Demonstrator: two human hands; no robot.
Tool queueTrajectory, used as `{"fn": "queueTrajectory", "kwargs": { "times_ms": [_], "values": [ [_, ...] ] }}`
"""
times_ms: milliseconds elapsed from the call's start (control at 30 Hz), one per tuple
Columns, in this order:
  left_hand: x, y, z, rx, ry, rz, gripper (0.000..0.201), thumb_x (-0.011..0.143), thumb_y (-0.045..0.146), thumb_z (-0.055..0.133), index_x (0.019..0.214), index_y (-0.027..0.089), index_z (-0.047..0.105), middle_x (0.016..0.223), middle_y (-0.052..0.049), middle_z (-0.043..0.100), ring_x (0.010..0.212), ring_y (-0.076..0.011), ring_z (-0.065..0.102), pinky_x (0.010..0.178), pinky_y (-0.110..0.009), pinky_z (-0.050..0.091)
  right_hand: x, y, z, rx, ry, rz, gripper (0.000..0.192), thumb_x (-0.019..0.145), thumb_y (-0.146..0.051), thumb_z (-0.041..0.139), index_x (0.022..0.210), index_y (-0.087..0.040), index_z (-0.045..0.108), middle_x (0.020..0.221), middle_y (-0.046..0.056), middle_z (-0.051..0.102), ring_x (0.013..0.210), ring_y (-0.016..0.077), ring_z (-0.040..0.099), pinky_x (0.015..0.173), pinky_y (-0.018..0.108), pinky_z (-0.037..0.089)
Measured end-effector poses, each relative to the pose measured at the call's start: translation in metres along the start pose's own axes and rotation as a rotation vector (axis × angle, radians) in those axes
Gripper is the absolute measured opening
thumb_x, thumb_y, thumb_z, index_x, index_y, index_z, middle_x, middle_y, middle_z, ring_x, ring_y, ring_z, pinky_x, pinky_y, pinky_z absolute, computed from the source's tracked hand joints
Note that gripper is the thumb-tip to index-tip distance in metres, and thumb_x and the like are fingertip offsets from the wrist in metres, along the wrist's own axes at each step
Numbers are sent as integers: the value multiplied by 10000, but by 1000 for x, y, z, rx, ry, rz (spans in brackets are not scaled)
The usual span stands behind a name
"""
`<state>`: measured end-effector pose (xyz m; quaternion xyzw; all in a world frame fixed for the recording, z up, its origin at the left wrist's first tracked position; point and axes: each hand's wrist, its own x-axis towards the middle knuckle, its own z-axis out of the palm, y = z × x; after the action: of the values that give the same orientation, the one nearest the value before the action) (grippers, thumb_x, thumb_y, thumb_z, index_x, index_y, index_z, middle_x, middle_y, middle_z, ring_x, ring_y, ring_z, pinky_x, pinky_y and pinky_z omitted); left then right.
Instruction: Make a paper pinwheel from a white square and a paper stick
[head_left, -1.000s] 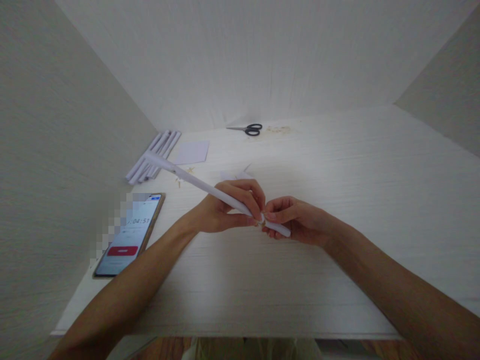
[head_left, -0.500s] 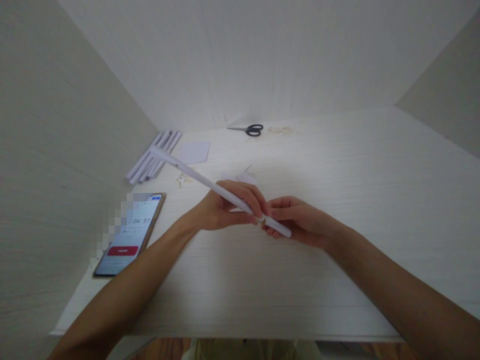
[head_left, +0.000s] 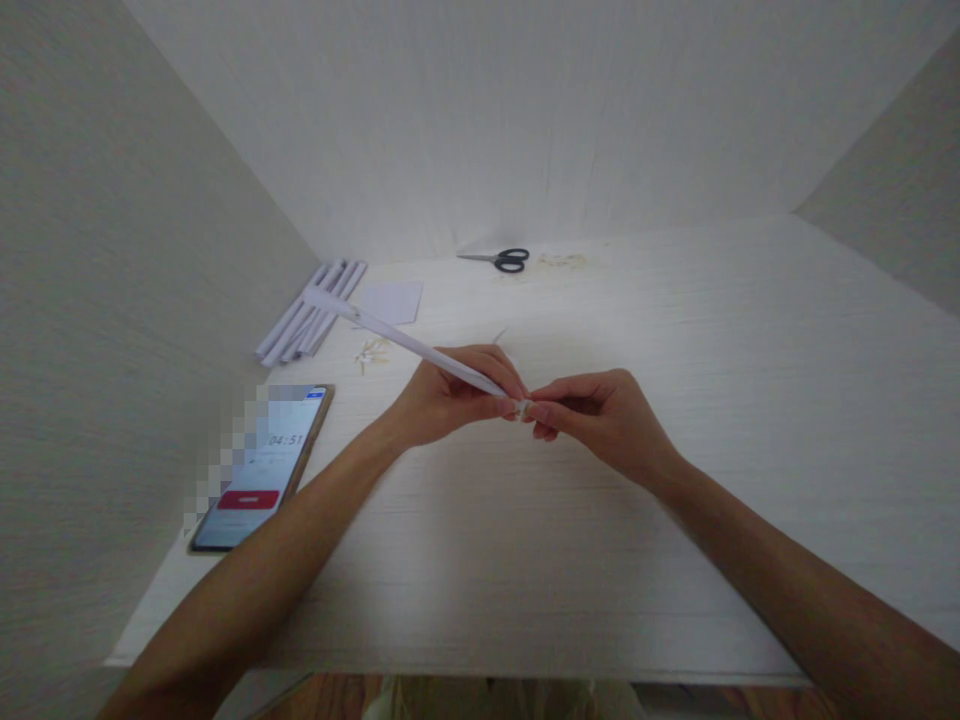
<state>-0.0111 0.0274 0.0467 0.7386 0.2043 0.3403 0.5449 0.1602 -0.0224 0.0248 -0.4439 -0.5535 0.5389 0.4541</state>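
Note:
My left hand [head_left: 465, 395] is closed around a thin white rolled-paper tube [head_left: 409, 343], which slants from the upper left down to the right. Its upper end looks flattened, with a small dark gap where the paper folds. At the tube's lower end my right hand [head_left: 592, 410] pinches with thumb and fingers, right beside the left fingertips. A small pale, crumpled-looking bit [head_left: 520, 410] shows between the two hands; what it is made of I cannot make out. The lower tip of the tube is hidden by the right fingers. Behind the left hand, a paper point [head_left: 500, 335] sticks out.
Several paper tubes [head_left: 304, 318] lie at the left wall, with a square of paper [head_left: 395, 302] beside them. Small pale strips [head_left: 371, 353] lie nearer. Black-handled scissors [head_left: 510, 261] and more pale scraps [head_left: 562, 260] are at the back. A phone [head_left: 259, 470] lies left.
The tube's lower end, which stuck out below the hands, is now covered by my right fingers. My right hand has shifted and pinches at the tube's end. Both hands are slightly higher.

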Motion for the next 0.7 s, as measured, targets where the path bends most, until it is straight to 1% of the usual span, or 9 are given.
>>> {"fn": "queueTrajectory", "kwargs": {
  "times_ms": [133,200,333,433,500,567,633,700],
  "values": [
    [-1,-2,1,-30,27,-25,61,630,150,666,681,120,650,710,-44,593,592,-103,579,523,-212,488,-2,3,0,-110,17,-81,191,666,-310,642,752,-148,696,601,35,661,517,120,590,495,241,490],
    [-2,-2,2,-55,44,-40,61,632,147,664,682,118,647,700,-38,594,576,-98,579,516,-209,486,-4,3,1,-205,39,-141,189,688,-303,621,764,-148,698,610,39,663,514,121,580,475,232,461],
    [-2,-3,7,-101,82,-108,71,636,167,665,671,113,634,612,-13,590,529,-84,572,492,-184,476,-7,3,4,-495,114,-291,138,702,-237,589,701,-148,694,541,19,630,441,88,495,436,215,372],
    [-1,-5,10,-140,105,-156,94,625,183,674,663,111,627,578,0,590,512,-81,573,477,-172,476,-7,4,6,-611,156,-356,126,700,-204,574,664,-146,680,524,11,610,436,82,474,452,215,362],
    [0,-8,10,-158,124,-181,100,620,188,677,652,109,624,577,2,595,514,-78,573,481,-168,478,-7,5,7,-616,156,-345,133,713,-206,562,682,-150,678,550,17,621,460,94,502,468,219,376],
    [1,-11,10,-178,162,-216,110,617,197,680,636,109,617,564,6,595,514,-74,568,484,-166,479,-6,7,9,-553,127,-280,154,740,-234,541,728,-163,678,585,23,637,490,109,541,483,222,399],
    [1,-15,9,-205,207,-259,132,606,214,687,629,109,610,541,12,590,497,-71,557,477,-168,477,-5,8,10,-420,82,-174,179,763,-274,523,759,-169,669,606,26,641,514,118,573,494,222,430],
    [1,-20,8,-238,228,-286,153,599,230,692,645,110,608,534,14,594,476,-68,545,463,-171,471,-4,8,11,-256,36,-69,209,766,-317,522,732,-157,653,596,26,630,515,116,582,497,222,456]
  ]
}}
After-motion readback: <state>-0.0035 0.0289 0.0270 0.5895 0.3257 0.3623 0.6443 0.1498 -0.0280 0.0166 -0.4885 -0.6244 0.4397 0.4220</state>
